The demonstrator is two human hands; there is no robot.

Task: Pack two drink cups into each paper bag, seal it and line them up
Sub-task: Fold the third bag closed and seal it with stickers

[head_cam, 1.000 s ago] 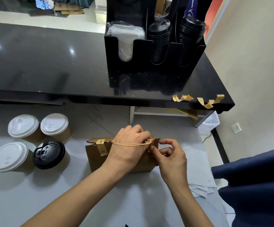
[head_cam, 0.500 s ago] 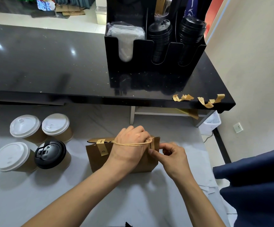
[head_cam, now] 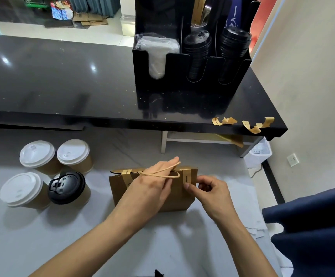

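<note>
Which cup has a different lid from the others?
The front right cup, nearest the bag. Its lid is black; the other three lids are white.

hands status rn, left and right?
Left hand: open, flat against the paper bag, steadying it.
Right hand: thumb presses the sticker strip, fingers curled.

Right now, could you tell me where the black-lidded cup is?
The black-lidded cup stands left of the paper bag on the grey table, nearest of four cups, beside a white-lidded cup.
</note>
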